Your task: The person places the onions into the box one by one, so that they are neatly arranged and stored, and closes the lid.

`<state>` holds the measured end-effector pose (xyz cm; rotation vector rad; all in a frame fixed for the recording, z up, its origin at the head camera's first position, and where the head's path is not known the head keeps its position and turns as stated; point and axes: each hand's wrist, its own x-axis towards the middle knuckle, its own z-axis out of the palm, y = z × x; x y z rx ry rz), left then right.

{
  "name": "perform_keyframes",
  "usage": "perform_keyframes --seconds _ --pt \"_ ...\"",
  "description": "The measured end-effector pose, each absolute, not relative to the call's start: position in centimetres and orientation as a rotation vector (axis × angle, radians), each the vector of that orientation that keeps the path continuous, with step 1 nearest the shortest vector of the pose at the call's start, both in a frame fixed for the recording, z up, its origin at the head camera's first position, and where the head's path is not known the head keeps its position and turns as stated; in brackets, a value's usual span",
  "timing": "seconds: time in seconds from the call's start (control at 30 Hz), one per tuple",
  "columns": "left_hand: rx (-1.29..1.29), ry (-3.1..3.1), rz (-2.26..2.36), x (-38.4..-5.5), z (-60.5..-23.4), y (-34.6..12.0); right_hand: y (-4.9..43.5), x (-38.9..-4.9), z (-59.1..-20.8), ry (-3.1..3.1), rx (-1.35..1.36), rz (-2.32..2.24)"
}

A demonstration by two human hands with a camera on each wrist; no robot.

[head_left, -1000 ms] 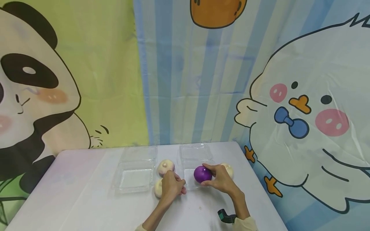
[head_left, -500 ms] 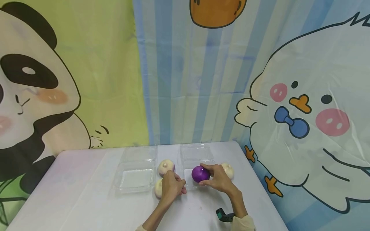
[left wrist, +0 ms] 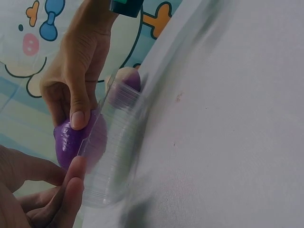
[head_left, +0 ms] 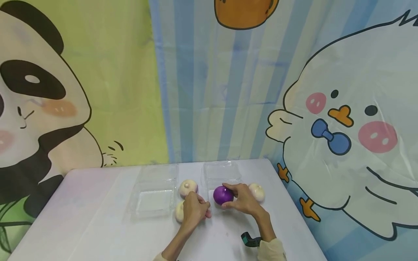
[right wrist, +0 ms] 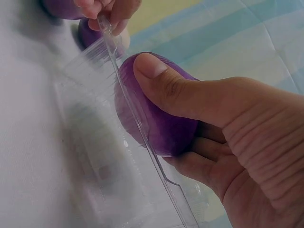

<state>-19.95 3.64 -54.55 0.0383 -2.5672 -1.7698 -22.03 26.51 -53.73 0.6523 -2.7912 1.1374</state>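
Note:
My right hand [head_left: 245,200] grips a round, glossy purple turnip [head_left: 222,195], thumb on one side and fingers on the other. The turnip is low in the near half of the right-hand clear plastic box [right wrist: 92,156], just inside its rim; whether it touches the bottom I cannot tell. My left hand [head_left: 195,210] pinches that box's rim at the left near corner, plainest in the right wrist view. Beside the left hand lie two cream-and-purple turnips, a far one [head_left: 188,187] and a near one [head_left: 179,212] partly hidden by the hand. Another turnip [head_left: 257,192] lies right of the box.
A second clear box [head_left: 155,203] with its lid folded back stands to the left on the white table [head_left: 94,217]. The right box's open lid [head_left: 222,170] lies toward the back edge. A dark wrist device [head_left: 250,240] is on the right arm. A cartoon-printed curtain hangs behind.
My right hand has carried the purple turnip a little to the left and slightly farther back over the box. The left hand has stayed at the box's rim.

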Motion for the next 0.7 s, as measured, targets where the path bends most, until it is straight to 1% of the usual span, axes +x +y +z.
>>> perform_keyframes --seconds 0.4,0.7 --pt "0.012 -2.575 -1.759 -20.07 -54.61 3.47 25.75 -22.64 -54.06 -2.809 0.735 1.248" --pt "0.003 -2.578 -1.776 -19.93 -54.15 3.56 25.5 -22.89 -53.75 -2.824 0.734 1.263"
